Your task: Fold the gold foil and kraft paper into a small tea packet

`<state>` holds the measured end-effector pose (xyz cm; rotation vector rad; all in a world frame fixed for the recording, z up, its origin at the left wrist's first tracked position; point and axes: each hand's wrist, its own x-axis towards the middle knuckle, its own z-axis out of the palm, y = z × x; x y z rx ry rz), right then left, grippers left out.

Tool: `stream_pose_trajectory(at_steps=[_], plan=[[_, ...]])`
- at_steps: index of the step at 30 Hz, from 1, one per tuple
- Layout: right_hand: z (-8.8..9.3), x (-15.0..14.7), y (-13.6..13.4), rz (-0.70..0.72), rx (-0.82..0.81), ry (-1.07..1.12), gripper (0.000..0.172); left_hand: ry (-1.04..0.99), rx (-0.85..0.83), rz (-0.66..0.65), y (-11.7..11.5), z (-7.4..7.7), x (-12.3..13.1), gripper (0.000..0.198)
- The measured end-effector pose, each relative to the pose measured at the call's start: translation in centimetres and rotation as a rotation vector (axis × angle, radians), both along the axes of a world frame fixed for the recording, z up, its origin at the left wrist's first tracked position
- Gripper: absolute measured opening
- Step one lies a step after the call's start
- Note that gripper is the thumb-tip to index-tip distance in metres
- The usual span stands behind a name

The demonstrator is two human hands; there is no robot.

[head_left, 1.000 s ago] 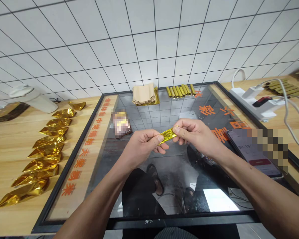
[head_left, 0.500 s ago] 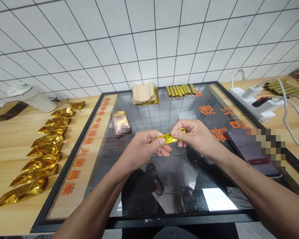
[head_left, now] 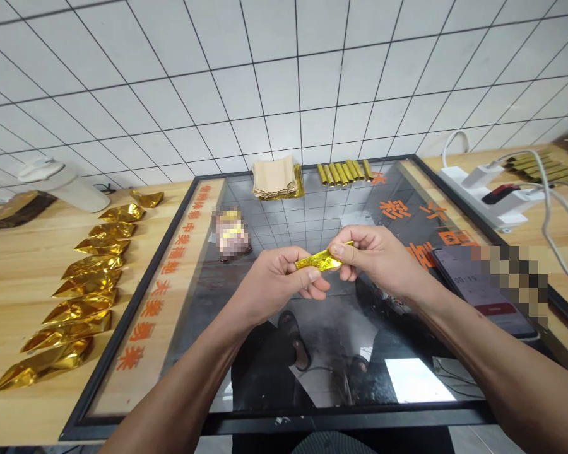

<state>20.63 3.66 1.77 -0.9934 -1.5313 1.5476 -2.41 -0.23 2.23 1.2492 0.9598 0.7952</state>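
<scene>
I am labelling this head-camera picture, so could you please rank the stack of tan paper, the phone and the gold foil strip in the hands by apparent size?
1. phone, largest, though it lies nearer the camera.
2. stack of tan paper, farther back, so its real size may be closer to the phone's.
3. gold foil strip, clearly smallest, pinched between the left hand and right hand.

Bright even light; sharp focus; wide-angle bending at edges; glass panel (head_left: 265, 353) mirrors room; two pixelated patches.

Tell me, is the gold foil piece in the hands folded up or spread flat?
Folded up: the gold foil piece shows as a narrow crumpled strip pinched between the left hand and right hand, held above the glass.
</scene>
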Motion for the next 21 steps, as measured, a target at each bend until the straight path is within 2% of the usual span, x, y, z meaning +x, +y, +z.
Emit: stream_pose_trajectory(at_steps=[5, 11, 16, 21], plan=[[-0.01, -0.11, 0.05, 0.030, -0.024, 0.046, 0.042, -0.003, 0.001, 0.004, -0.09, 0.14, -0.12, 0.028], [0.40, 0.10, 0.32, 0.047, 0.036, -0.025, 0.037, 0.085, 0.155, 0.080, 0.36, 0.10, -0.52, 0.025], [0.30, 0.07, 0.27, 0.028, 0.121, -0.065, 0.033, 0.035, 0.110, 0.135, 0.72, -0.22, -0.47, 0.041], [0.03, -0.23, 0.09, -0.022, 0.167, -0.075, 0.031, -0.001, 0.099, 0.193, 0.79, -0.48, -0.15, 0.040]])
